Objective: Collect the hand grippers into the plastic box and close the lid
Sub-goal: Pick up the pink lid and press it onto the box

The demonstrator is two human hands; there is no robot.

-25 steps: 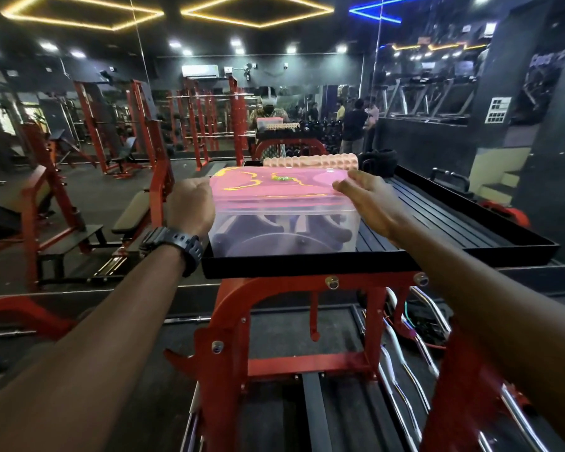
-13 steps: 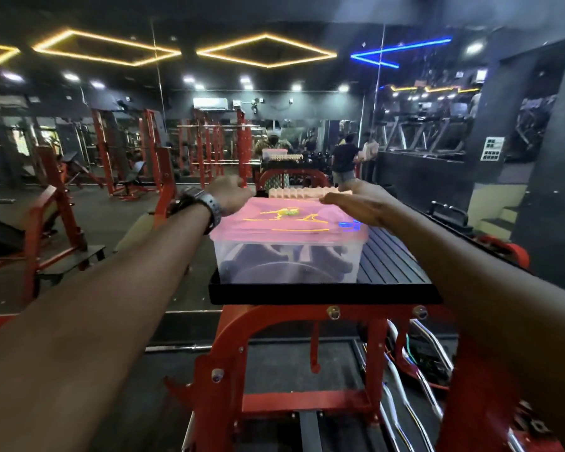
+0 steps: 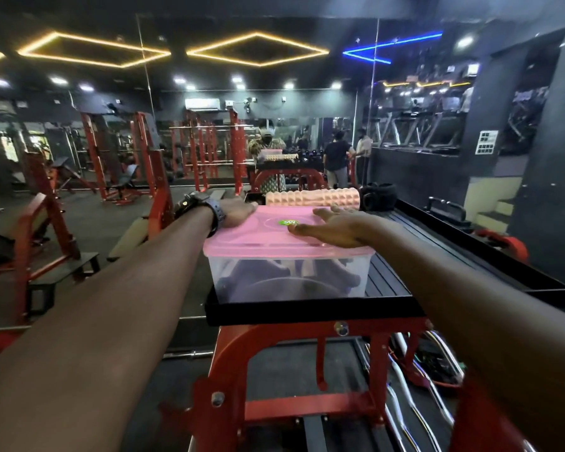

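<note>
Clear plastic box (image 3: 287,278) sat on the black slatted bench (image 3: 385,282), pink lid (image 3: 274,238) flat on top. My left hand (image 3: 237,213) and right hand (image 3: 331,230) lay palm-down on the lid, fingers (image 3: 323,212) spread flat, gripping nothing. Dark shapes inside, probably the hand grippers (image 3: 327,275). Ribbed peach foam roller (image 3: 312,199) lay just behind.

Glossy pink lid (image 3: 268,238), clear plastic box (image 3: 287,278) (smooth)

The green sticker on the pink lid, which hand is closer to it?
Right. The right hand lies flat on the pink lid, fingertips right beside the green sticker. The left hand presses the lid's far left edge, farther from it.
</note>
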